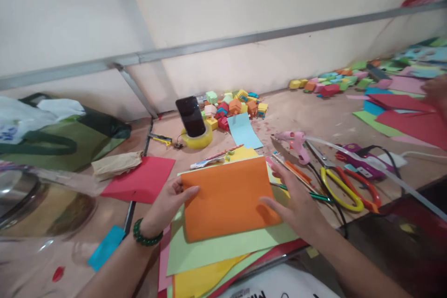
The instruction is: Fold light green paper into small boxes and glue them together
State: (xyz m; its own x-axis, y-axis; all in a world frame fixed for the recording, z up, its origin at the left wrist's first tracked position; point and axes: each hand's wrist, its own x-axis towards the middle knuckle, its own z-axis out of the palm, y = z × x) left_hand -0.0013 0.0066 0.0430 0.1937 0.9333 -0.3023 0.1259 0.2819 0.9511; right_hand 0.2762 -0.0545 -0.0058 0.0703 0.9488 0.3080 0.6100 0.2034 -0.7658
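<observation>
An orange sheet of paper (226, 198) lies folded on top of a stack of coloured sheets (209, 251), light green and yellow among them. My left hand (171, 202) grips its left edge, thumb on top; a green bead bracelet is on that wrist. My right hand (295, 200) lies flat against the sheet's right edge, fingers spread, thumb on the paper.
Just right of my right hand lie yellow and orange scissors (344, 186), a pink glue gun (296, 142) and a purple tool with cables. A phone (191, 116) leans on a yellow tape roll. Small paper cubes (232, 104) are piled by the wall. A red sheet (143, 179) and a green bag (59, 137) lie to the left.
</observation>
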